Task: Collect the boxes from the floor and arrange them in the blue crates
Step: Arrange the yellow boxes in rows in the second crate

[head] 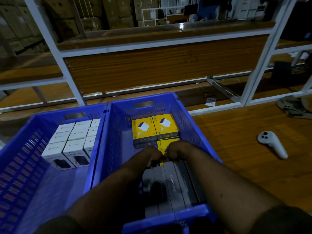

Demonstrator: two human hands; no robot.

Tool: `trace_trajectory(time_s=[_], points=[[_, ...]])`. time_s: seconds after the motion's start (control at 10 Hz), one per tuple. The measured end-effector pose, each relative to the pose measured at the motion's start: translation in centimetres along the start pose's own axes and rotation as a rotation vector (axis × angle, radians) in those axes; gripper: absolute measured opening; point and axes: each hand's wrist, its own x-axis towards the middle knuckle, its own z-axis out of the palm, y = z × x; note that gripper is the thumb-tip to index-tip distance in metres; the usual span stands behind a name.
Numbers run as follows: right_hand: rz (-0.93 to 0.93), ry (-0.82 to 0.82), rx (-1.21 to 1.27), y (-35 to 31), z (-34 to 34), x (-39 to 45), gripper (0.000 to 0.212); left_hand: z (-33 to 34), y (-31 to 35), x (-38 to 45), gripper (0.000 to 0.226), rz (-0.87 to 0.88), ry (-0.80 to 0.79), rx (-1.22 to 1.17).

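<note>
On the wooden floor (236, 149), both hands (166, 153) grip grey boxes (175, 184) beside yellow boxes (156, 129) in the right crate (194, 125).

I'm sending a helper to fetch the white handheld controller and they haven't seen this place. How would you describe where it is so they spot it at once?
Start at the two blue crates standing side by side on the wooden floor. Look right of the right-hand crate, the one with the yellow boxes. The controller lies alone on bare floor there: white, curved, with small dark buttons on its rounded head, the only thing nearby that is not a box.
</note>
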Motion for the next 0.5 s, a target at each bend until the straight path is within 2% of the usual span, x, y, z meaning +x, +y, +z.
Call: trace_trajectory(time_s=[0.1,0.3,0.5], points=[[-0.036,-0.037,0.006,0.4,0.3,0.6,0.017,0.2,0.4,-0.5,0.040,0.009,0.014,0.147],[-0.036,-0.044,-0.008,0.1,0.3,1.0,0.018,0.0,0.1,-0.4,0.033,0.127,0.072,0.132],[-0.009,-0.024,0.006,-0.3,0.3,0.4,0.020,-0.2,-0.3,1.3,0.032,0.126,0.108,0.124]])
